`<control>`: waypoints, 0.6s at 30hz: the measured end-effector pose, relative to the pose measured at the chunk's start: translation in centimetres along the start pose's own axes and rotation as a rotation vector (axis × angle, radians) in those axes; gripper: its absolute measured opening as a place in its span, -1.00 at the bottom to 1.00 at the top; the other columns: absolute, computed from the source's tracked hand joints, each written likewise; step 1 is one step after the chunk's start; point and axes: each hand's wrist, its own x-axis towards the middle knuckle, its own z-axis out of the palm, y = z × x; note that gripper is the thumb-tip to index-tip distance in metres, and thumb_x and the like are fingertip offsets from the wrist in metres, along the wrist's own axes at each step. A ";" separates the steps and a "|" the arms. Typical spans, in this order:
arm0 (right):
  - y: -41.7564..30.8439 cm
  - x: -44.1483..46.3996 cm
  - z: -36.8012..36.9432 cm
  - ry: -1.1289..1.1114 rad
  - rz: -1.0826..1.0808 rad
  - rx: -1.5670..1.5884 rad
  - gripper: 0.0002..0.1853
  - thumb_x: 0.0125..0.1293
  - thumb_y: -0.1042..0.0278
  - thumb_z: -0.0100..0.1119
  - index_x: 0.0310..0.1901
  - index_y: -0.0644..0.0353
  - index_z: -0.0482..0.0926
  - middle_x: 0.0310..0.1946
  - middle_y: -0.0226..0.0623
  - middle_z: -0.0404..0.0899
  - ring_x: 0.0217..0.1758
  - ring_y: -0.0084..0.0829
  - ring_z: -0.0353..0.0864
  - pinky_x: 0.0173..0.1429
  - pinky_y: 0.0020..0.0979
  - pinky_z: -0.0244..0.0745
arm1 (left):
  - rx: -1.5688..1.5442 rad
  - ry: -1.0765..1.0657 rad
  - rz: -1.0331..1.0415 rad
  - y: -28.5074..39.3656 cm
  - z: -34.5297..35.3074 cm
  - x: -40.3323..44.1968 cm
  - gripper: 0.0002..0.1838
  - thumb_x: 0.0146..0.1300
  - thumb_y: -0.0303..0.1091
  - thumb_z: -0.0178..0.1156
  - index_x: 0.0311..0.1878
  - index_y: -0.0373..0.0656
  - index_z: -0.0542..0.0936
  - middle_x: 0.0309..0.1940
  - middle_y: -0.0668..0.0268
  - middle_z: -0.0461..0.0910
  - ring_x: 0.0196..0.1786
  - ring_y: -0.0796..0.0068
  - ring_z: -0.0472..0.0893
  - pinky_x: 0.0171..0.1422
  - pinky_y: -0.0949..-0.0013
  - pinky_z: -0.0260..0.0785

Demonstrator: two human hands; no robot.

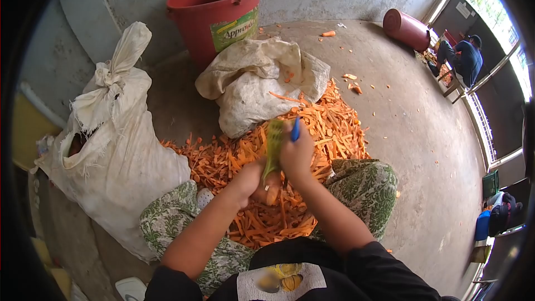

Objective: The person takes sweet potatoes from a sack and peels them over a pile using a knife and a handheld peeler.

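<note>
Above a large heap of orange carrot peelings (334, 128), my left hand (252, 183) is closed around a carrot (272, 194), whose lower end shows. Just up and to the right, my right hand (296, 153) grips a blue handle (295, 129). A green, slotted strip (273, 142), blurred by motion, lies between the two hands and reaches down to the carrot. Whether the blue and green parts belong to one tool is unclear. The peelings spread between my knees and beneath both hands.
A tied white sack (111, 156) stands at left; a crumpled sack (251, 83) lies behind the heap. Beyond it stands a red tub (195, 28). At upper right, a seated person (468, 58) is beside a tipped red container (404, 28). Carrot pieces dot the floor.
</note>
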 end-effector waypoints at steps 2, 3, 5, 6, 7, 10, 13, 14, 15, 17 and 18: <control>2.3 4.0 -0.7 0.233 -0.085 -0.054 -0.74 0.30 0.24 -0.03 -0.41 0.28 0.43 -0.71 -0.22 0.37 -0.66 -0.34 0.35 -0.50 -0.30 0.24 | 0.233 0.078 -0.090 0.0 1.8 -1.2 -0.57 0.37 -0.07 -0.25 -0.08 -0.27 0.42 -0.27 0.16 0.56 -0.31 0.42 0.61 -0.22 0.33 0.52; 3.6 6.2 -1.6 0.283 -0.038 -0.021 -0.73 0.31 0.26 -0.05 -0.42 0.30 0.42 -0.70 -0.23 0.38 -0.65 -0.33 0.33 -0.49 -0.32 0.24 | 0.233 0.080 -0.089 0.1 2.5 -1.5 -0.57 0.37 -0.07 -0.25 -0.08 -0.27 0.42 -0.27 0.16 0.56 -0.31 0.42 0.61 -0.22 0.33 0.52; 5.6 8.9 -3.1 0.339 0.060 -0.019 -0.72 0.32 0.27 -0.07 -0.44 0.31 0.42 -0.67 -0.30 0.38 -0.64 -0.42 0.33 -0.49 -0.36 0.23 | 0.163 0.165 -0.078 0.4 3.4 -1.9 -0.55 0.36 -0.04 -0.21 -0.11 -0.28 0.42 -0.26 0.14 0.56 -0.30 0.41 0.61 -0.22 0.33 0.52; 5.1 9.1 -4.0 0.396 0.118 0.075 -0.72 0.33 0.26 -0.08 -0.44 0.31 0.42 -0.65 -0.34 0.39 -0.63 -0.47 0.33 -0.50 -0.38 0.22 | 0.117 0.091 -0.080 0.5 2.5 -1.7 -0.57 0.36 -0.06 -0.18 -0.10 -0.29 0.42 -0.25 0.12 0.55 -0.25 0.36 0.60 -0.21 0.29 0.52; 4.4 9.2 -4.5 0.453 0.172 0.171 -0.71 0.34 0.26 -0.08 -0.44 0.30 0.43 -0.64 -0.38 0.39 -0.62 -0.52 0.33 -0.50 -0.41 0.21 | 0.121 0.090 -0.080 0.7 2.1 -1.6 -0.57 0.36 -0.06 -0.18 -0.10 -0.29 0.42 -0.25 0.12 0.55 -0.25 0.36 0.60 -0.21 0.29 0.52; -1.0 5.5 -4.0 0.311 0.145 0.367 -0.72 0.34 0.25 -0.07 -0.46 0.25 0.40 -0.63 -0.45 0.39 -0.62 -0.59 0.30 -0.51 -0.46 0.19 | -0.154 0.154 -0.112 1.2 1.9 -1.2 -0.57 0.33 -0.03 -0.14 -0.06 -0.26 0.40 -0.28 0.14 0.54 -0.28 0.27 0.59 -0.23 0.19 0.53; -1.8 1.1 -1.5 0.043 0.037 0.275 -0.72 0.34 0.23 -0.06 -0.45 0.24 0.37 -0.66 -0.38 0.38 -0.62 -0.54 0.31 -0.51 -0.42 0.21 | -0.331 0.023 -0.085 0.7 0.4 0.2 -0.61 0.33 -0.07 -0.15 -0.06 -0.23 0.40 -0.29 0.17 0.54 -0.30 0.29 0.59 -0.24 0.20 0.53; -1.4 -0.2 -0.7 0.038 -0.030 0.227 -0.72 0.33 0.21 -0.05 -0.44 0.25 0.38 -0.68 -0.32 0.37 -0.64 -0.50 0.33 -0.52 -0.38 0.22 | -0.331 0.021 -0.086 0.8 0.5 0.3 -0.61 0.33 -0.07 -0.15 -0.06 -0.23 0.40 -0.29 0.17 0.54 -0.30 0.29 0.59 -0.24 0.20 0.53; -1.4 -1.0 -0.3 0.031 -0.098 0.178 -0.71 0.32 0.20 -0.04 -0.42 0.26 0.38 -0.70 -0.26 0.35 -0.65 -0.46 0.34 -0.52 -0.34 0.23 | -0.320 0.045 -0.060 0.9 0.8 0.3 -0.63 0.33 -0.10 -0.16 -0.07 -0.22 0.41 -0.29 0.18 0.54 -0.30 0.30 0.60 -0.26 0.24 0.53; -1.8 -1.8 -0.6 -0.003 -0.073 0.116 -0.75 0.31 0.23 -0.02 -0.39 0.26 0.41 -0.68 -0.30 0.35 -0.62 -0.50 0.31 -0.50 -0.38 0.21 | -0.314 0.068 -0.033 0.8 1.4 0.2 -0.65 0.33 -0.13 -0.17 -0.07 -0.22 0.41 -0.29 0.19 0.55 -0.29 0.31 0.60 -0.27 0.27 0.52; -2.1 -1.9 -0.8 -0.035 -0.048 0.056 -0.78 0.30 0.26 0.00 -0.35 0.26 0.43 -0.66 -0.34 0.35 -0.60 -0.54 0.28 -0.49 -0.43 0.20 | -0.329 0.099 -0.045 0.8 1.6 0.1 -0.66 0.33 -0.16 -0.18 -0.07 -0.22 0.41 -0.30 0.19 0.55 -0.30 0.33 0.60 -0.29 0.30 0.52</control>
